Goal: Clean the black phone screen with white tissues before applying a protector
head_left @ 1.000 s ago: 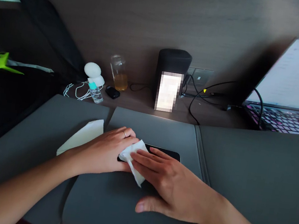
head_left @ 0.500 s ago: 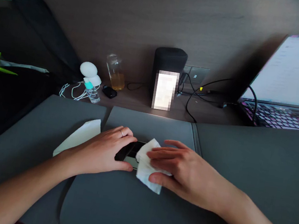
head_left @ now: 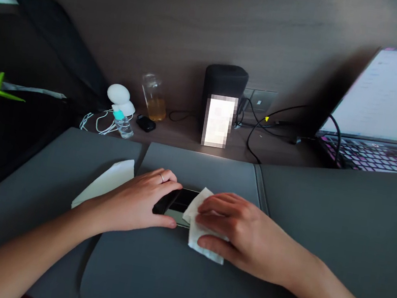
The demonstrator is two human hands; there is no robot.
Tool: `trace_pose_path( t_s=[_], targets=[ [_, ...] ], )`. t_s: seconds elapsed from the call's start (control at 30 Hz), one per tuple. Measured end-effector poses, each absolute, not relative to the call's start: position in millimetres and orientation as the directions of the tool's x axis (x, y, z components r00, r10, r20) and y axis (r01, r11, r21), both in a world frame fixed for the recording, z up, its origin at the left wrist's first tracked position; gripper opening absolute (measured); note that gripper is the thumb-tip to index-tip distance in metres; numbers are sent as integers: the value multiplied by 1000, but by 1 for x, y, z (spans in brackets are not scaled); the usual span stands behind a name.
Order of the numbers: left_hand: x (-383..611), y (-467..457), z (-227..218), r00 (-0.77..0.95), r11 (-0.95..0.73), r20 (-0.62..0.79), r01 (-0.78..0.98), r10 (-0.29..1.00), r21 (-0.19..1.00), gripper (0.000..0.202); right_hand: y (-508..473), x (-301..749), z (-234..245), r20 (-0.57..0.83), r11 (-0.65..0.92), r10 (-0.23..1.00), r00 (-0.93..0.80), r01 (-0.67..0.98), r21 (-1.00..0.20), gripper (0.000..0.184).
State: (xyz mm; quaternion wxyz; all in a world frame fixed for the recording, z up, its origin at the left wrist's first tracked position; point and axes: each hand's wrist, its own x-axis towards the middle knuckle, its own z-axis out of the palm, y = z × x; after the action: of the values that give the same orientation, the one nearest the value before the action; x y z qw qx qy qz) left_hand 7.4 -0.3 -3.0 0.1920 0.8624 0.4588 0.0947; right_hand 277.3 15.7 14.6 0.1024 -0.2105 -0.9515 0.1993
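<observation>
A dark, glossy phone lies flat on the grey desk mat. My left hand grips its left end, thumb on the near edge and fingers at the far edge. A crumpled white tissue covers the phone's right part. Bent fingers of my right hand hold the tissue and press it on the screen, the thumb lying on its near side. The phone's right end is hidden under the tissue and hand. Left of my left hand, partly behind it, is a folded white paper.
At the back stand a black speaker, a glass bottle with amber liquid, a small clear bottle, a black fob and a white rounded device. An open laptop is at the right, with black cables beside it.
My right hand has slid the tissue slightly right and toward me, uncovering a bit more of the phone. Its fingers are more bent. My left hand keeps its grip.
</observation>
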Motion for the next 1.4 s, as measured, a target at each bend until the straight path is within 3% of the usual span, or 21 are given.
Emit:
trace_pose_path(
  t_s=[0.33,0.8,1.0,1.17,1.4],
  targets=[
    [6,0,-5,563,-512,-2,752,826,414,56,22,278,7,116,800,519,-847,434,-415,19],
    [8,0,-3,548,-487,-42,774,835,405,54,23,281,6,32,668,614,-788,499,-552,18],
    [9,-1,-3,556,-499,-44,775,830,387,56,21,281,5,20,676,519,-854,396,-622,17],
    [9,0,-2,553,-499,-44,780,832,379,55,27,284,2,22,636,593,-805,451,-626,18],
    [7,-1,-2,557,-506,-33,777,830,375,56,26,282,6,11,664,523,-852,399,-632,17]
  ],
)
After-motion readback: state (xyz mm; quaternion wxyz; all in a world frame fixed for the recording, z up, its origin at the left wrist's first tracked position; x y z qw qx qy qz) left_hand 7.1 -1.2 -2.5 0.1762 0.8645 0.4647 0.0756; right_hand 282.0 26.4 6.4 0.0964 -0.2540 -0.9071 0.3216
